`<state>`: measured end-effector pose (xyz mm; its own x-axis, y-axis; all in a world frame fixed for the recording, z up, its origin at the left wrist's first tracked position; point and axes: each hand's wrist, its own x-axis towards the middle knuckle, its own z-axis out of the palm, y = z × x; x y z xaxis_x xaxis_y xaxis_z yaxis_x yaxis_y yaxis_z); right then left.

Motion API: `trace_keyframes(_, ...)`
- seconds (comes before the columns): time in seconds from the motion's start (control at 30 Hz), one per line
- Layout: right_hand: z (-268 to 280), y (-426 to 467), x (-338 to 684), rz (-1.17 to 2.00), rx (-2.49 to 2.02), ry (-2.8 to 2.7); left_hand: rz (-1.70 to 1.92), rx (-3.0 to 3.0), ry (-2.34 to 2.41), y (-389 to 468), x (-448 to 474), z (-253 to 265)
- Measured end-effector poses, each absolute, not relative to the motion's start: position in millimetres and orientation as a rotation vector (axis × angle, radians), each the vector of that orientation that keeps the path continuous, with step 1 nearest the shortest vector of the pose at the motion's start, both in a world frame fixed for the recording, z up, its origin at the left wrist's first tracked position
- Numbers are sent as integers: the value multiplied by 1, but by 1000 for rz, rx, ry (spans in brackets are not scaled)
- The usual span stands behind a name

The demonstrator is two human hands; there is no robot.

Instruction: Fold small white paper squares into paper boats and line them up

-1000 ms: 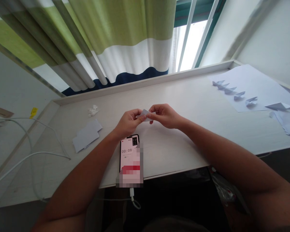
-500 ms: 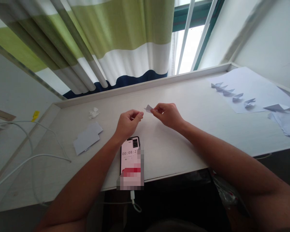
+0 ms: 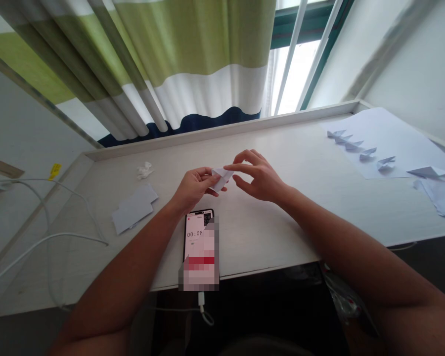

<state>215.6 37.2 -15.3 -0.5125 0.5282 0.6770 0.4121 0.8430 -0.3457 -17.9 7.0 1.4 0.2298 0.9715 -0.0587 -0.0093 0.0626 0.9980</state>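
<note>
A folded white paper [image 3: 224, 179] is held over the desk [image 3: 274, 237], pinched by the left hand [image 3: 197, 187], presumably for steadiness; its upper edge is touched by the right hand [image 3: 260, 176], index finger extended and thumb spread, apparently leaving the fold accessible

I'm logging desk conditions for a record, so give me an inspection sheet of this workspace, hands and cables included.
Surface: white tabletop with a raised back edge.
Work items: folded paper in hand; small folded pieces in a row on a large white sheet at right; paper slips at left.
Clutter: crumpled white scrap; phone near the front edge, timer showing.
Hands: left hand grips the folded paper; right hand is spread, index fingertip at its upper edge.
Cables: white cables looping at left; phone lead hanging off the front.
Surroundings: striped curtain, barred window.
</note>
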Motion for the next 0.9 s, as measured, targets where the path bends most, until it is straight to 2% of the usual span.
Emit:
trace_keyframes(0.2, -19, 39, 210, 1043, -809, -1877, 988, 1332, 1014, 5, -16, 3)
trace_keyframes(0.27, -22, 40, 207, 1180, -847, -1814, 969, 1343, 1011, 6, -16, 2)
trace_keyframes(0.57, -26, 40, 202, 1204, -761, -1636, 1125, 1389, 1107, 8, -16, -7)
trace_keyframes(0.77, -19, 35, 207, 973, -650, -1860, 1120, 1506, 1009, 7, -15, -3)
trace_keyframes(0.9, -12, 35, 213, 948, -593, -1968, 1098, 1506, 988, 5, -18, 2)
